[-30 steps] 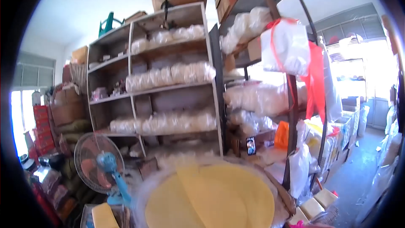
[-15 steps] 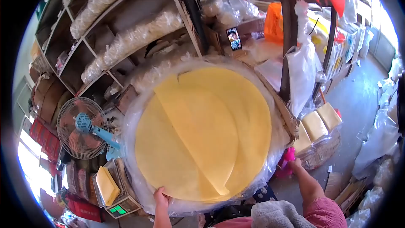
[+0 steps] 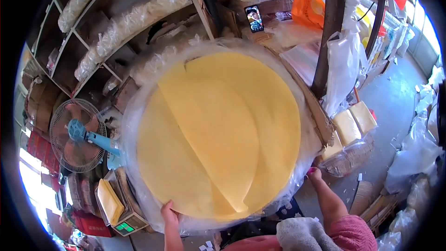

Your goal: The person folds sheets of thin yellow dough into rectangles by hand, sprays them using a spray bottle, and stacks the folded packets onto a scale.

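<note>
A stack of large, thin, round yellow sheets [image 3: 218, 125] lies on clear plastic wrap [image 3: 131, 125] over a round surface. The top sheet is folded over, making a slanting edge across the middle. At the near-left rim, my left hand [image 3: 169, 213] is closed on the edge of the yellow sheet, thumb on top. My right hand [image 3: 315, 175] is beside the near-right rim, off the sheets. Its fingers are closed around a small bright pink thing [image 3: 310, 170], mostly hidden, whose kind I cannot make out.
A blue fan [image 3: 78, 132] stands at left above a scale [image 3: 126, 227] carrying yellow sheets. Shelves [image 3: 100, 62] hold plastic-wrapped rolls. A phone [image 3: 254, 18] leans at the back. A dark post [image 3: 328, 42] and wrapped yellow blocks [image 3: 347, 128] are on the right.
My right hand has moved up and left toward the rim, and much less of the pink thing shows. The view has shifted a little; my left hand stays at the sheet's edge.
</note>
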Motion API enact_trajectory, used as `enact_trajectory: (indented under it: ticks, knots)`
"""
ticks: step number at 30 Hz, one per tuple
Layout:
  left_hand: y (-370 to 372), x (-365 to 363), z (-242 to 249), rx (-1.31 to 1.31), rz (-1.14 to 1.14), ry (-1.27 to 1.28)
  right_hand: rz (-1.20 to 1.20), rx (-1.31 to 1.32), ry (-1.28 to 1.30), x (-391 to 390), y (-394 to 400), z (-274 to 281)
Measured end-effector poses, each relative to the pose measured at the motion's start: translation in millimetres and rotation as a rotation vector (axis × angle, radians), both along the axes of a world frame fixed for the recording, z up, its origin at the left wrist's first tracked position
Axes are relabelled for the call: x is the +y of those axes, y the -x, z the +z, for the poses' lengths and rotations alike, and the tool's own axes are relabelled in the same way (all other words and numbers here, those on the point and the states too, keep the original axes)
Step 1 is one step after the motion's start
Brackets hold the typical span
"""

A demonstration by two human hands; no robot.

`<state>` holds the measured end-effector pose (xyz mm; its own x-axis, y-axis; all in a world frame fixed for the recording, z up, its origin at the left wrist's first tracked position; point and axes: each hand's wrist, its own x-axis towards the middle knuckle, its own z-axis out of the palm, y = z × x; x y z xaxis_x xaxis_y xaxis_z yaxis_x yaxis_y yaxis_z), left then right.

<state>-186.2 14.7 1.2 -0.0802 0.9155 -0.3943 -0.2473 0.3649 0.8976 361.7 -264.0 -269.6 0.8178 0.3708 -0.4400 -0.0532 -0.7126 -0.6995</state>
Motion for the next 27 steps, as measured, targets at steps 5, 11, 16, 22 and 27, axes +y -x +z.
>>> enact_trajectory:
  ticks: [5, 11, 16, 22, 27]
  knots:
    - [33.5, 9.6, 26.6, 0.715, -0.336, 0.263, 0.214, -0.567, 0.097, -47.3, -33.5, 90.4]
    - [-16.9, 36.8, 67.8, 1.341, -0.394, -0.433, 0.252, 0.046, -0.7, 60.7, 31.6, 353.4]
    - [-93.0, 86.6, -22.9, 1.163, -0.675, -0.784, 0.442, -0.031, -0.307, 224.2, 46.0, 308.3]
    - [-139.1, 50.3, -23.5, 1.519, -0.616, -0.868, 0.354, -0.091, -0.066, 320.1, 61.3, 286.8]
    - [-141.1, 46.7, -12.5, 1.486, -0.658, -0.778, 0.356, 0.11, -0.286, 332.1, 65.8, 275.5]
